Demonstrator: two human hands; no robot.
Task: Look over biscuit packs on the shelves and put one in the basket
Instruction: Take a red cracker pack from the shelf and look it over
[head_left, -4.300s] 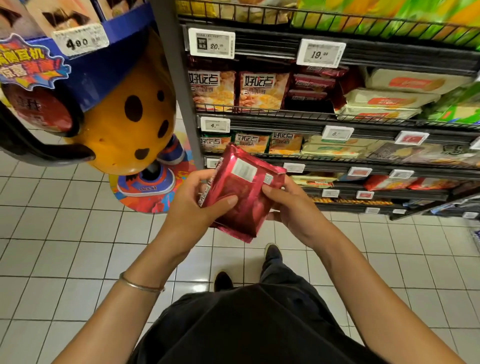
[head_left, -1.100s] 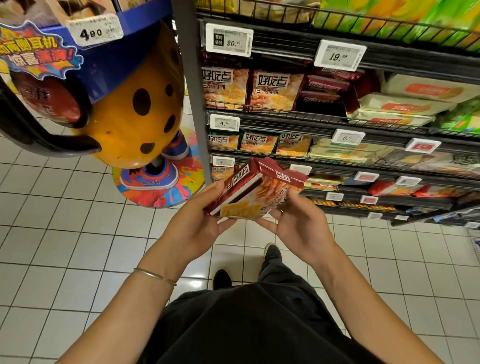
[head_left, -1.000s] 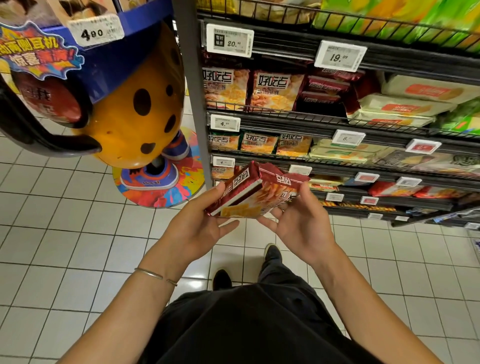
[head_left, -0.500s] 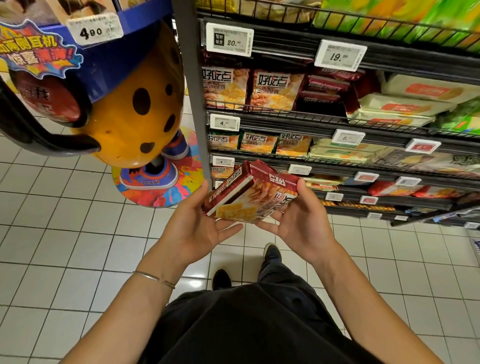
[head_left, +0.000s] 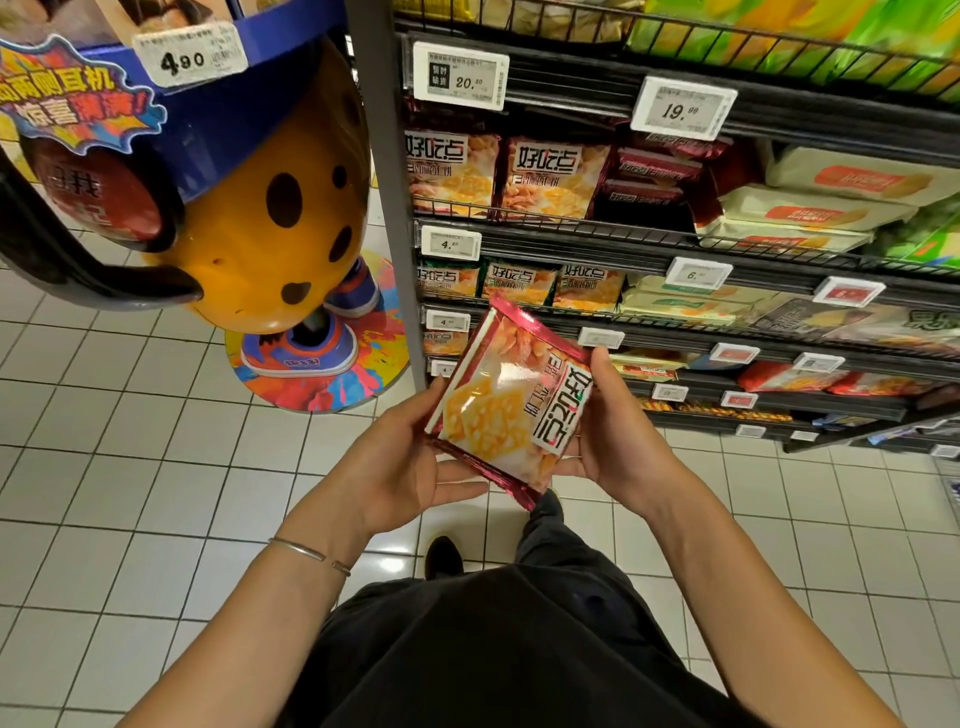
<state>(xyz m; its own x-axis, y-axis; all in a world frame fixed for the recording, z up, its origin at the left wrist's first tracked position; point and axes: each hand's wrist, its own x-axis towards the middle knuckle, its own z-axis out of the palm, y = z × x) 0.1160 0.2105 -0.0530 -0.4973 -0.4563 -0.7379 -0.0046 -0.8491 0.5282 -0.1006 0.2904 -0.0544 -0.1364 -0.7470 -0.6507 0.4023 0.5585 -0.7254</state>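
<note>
A red-edged biscuit pack with pictured yellow crackers on its front faces up toward me, held between both hands at waist height in front of the shelves. My left hand supports its left edge and underside, fingers straight beneath it. My right hand grips its right edge, thumb up along the side. Matching biscuit packs stand on the shelf above. No basket is in view.
Dark wire shelves with price tags and many snack packs fill the right side. A grey upright post marks their left end. A large orange spotted display figure on a colourful base stands at left. White tiled floor lies below.
The pack has been turned over from its plain red back, through an edge-on tilt, so its printed front now faces me. Both hands stayed on it.
</note>
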